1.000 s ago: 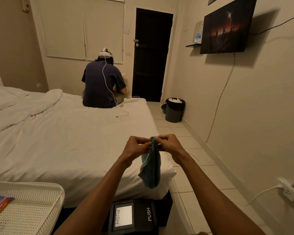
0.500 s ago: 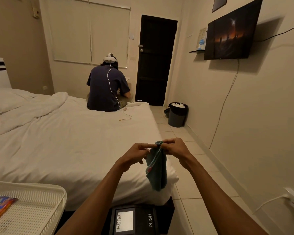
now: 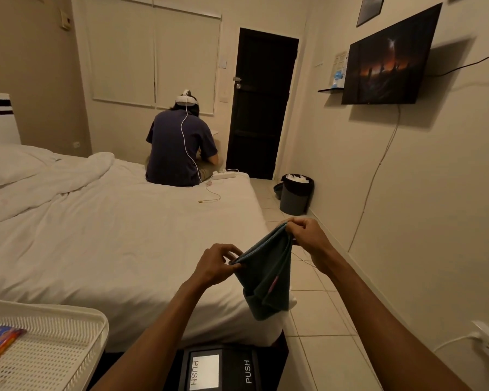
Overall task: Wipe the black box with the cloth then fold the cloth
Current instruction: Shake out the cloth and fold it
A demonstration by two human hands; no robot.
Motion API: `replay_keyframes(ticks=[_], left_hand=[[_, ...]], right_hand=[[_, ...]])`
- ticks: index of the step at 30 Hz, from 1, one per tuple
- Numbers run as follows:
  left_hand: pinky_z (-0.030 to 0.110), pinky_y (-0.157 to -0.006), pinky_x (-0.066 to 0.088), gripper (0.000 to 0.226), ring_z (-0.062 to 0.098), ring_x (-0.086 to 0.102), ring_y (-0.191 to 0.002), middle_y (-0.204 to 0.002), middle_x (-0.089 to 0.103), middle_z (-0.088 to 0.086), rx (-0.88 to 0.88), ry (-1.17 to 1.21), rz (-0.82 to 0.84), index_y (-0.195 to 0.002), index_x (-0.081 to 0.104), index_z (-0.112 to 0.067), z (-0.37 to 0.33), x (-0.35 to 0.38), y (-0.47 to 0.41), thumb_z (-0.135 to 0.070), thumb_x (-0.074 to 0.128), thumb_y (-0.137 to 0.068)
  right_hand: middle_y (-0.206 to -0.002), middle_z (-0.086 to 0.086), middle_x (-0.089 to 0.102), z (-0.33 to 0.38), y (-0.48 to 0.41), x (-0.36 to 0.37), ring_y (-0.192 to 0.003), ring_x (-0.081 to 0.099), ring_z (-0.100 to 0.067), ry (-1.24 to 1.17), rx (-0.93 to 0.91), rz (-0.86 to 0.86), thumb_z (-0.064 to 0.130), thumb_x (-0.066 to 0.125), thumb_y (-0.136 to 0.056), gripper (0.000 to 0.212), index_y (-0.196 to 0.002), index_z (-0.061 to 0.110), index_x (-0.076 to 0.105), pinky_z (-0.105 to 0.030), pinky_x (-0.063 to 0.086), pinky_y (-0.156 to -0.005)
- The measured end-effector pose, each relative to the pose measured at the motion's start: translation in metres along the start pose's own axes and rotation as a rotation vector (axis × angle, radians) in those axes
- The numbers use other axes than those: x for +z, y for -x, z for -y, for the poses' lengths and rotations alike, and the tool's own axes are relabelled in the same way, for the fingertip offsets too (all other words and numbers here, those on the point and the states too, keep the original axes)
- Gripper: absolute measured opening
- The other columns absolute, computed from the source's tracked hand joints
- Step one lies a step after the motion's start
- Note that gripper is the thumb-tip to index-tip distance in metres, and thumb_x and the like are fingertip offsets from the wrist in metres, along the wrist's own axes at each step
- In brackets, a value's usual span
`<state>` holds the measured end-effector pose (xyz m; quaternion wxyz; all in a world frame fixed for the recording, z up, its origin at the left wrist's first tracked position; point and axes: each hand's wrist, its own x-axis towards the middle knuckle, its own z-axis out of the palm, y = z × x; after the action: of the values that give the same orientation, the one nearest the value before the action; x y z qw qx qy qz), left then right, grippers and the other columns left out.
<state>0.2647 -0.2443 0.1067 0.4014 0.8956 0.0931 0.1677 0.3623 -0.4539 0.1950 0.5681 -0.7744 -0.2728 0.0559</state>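
Left hand point(image 3: 215, 265) and right hand point(image 3: 305, 234), each with fingers pinched on one end of the cloth's point(image 3: 266, 275) top edge, holding it stretched in the air above the black box point(image 3: 223, 368). Cloth: dark teal, soft towelling, doubled over, hanging in loose folds. Box: hard, rectangular, lid marked "PUSH" twice, at the foot of the white-sheeted bed point(image 3: 110, 235), below the hands.
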Motion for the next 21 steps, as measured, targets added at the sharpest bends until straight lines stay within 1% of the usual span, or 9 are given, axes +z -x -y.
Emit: replay_keyframes(ticks=[3,5,6,7,8,10,14,18,21], left_hand=[[0.021,-0.061,0.037,0.022,0.008,0.056,-0.078,-0.084,0.067,-0.006,-0.01,-0.048,0.065,-0.097,0.076,-0.023,0.001,-0.009,-0.002,-0.037,0.077,-0.079],[0.018,-0.062,0.04,0.021,0.007,0.055,-0.077,-0.084,0.066,-0.005,0.015,-0.077,0.107,-0.095,0.077,-0.017,-0.003,-0.018,-0.001,-0.033,0.074,-0.083],[0.018,-0.064,0.045,0.018,0.007,0.058,-0.079,-0.085,0.068,-0.004,0.042,-0.08,0.104,-0.094,0.077,-0.015,-0.006,-0.024,-0.002,-0.03,0.073,-0.084],[0.019,-0.069,0.05,0.016,0.007,0.061,-0.08,-0.086,0.069,-0.003,0.074,-0.064,0.078,-0.093,0.076,-0.014,-0.011,-0.033,-0.002,-0.028,0.071,-0.086],[0.021,-0.072,0.054,0.014,0.008,0.064,-0.081,-0.085,0.07,-0.002,0.107,-0.031,0.041,-0.092,0.075,-0.014,-0.017,-0.042,-0.003,-0.026,0.07,-0.087],[0.023,-0.072,0.055,0.013,0.011,0.066,-0.083,-0.084,0.07,-0.001,0.177,0.014,-0.027,-0.092,0.074,-0.014,-0.029,-0.06,-0.006,-0.026,0.07,-0.087],[0.03,-0.074,0.058,0.017,0.016,0.066,-0.085,-0.087,0.07,0.001,0.264,-0.092,-0.119,-0.093,0.075,-0.015,-0.034,-0.083,-0.014,-0.029,0.073,-0.084],[0.028,-0.07,0.058,0.021,0.013,0.066,-0.08,-0.082,0.07,0.0,0.268,-0.104,-0.173,-0.093,0.077,-0.013,-0.025,-0.098,-0.007,-0.03,0.076,-0.081],[0.024,-0.067,0.057,0.024,0.013,0.066,-0.077,-0.079,0.07,-0.001,0.253,-0.089,-0.189,-0.093,0.077,-0.011,-0.015,-0.106,0.003,-0.03,0.076,-0.08]], right_hand=[[-0.087,-0.005,0.063,0.001,0.001,-0.002,-0.087,0.059,-0.02,0.01,-0.006,-0.025,0.009,0.047,-0.099,0.029,-0.082,0.018,0.069,-0.04,0.055,-0.086],[-0.088,-0.004,0.063,0.0,0.003,-0.003,-0.088,0.06,-0.019,0.043,-0.013,-0.023,0.009,0.047,-0.099,0.028,-0.084,0.018,0.069,-0.035,0.055,-0.082],[-0.089,-0.004,0.064,-0.001,0.004,-0.005,-0.087,0.06,-0.018,0.077,-0.019,-0.018,0.01,0.048,-0.099,0.025,-0.087,0.017,0.069,-0.03,0.055,-0.077],[-0.09,-0.004,0.064,-0.002,0.004,-0.009,-0.086,0.06,-0.017,0.122,-0.03,-0.019,0.01,0.049,-0.099,0.022,-0.091,0.016,0.068,-0.024,0.054,-0.072],[-0.091,-0.005,0.065,-0.006,0.004,-0.014,-0.087,0.061,-0.017,0.166,-0.041,-0.025,0.01,0.05,-0.099,0.019,-0.093,0.015,0.068,-0.022,0.053,-0.07],[-0.093,-0.005,0.066,-0.012,0.005,-0.019,-0.09,0.062,-0.019,0.238,-0.056,-0.041,0.009,0.054,-0.096,0.014,-0.096,0.015,0.067,-0.024,0.053,-0.072],[-0.089,0.001,0.063,-0.02,0.01,-0.004,-0.084,0.061,-0.013,0.358,-0.109,-0.073,0.005,0.061,-0.091,0.011,-0.098,0.012,0.065,-0.02,0.054,-0.071],[-0.083,0.004,0.062,-0.015,0.011,0.013,-0.078,0.06,-0.009,0.35,-0.165,-0.104,0.005,0.063,-0.09,0.009,-0.095,0.012,0.068,-0.011,0.048,-0.06],[-0.082,0.003,0.063,-0.01,0.008,0.022,-0.075,0.06,-0.006,0.359,-0.189,-0.112,0.006,0.064,-0.09,0.01,-0.096,0.01,0.07,-0.011,0.049,-0.061]])
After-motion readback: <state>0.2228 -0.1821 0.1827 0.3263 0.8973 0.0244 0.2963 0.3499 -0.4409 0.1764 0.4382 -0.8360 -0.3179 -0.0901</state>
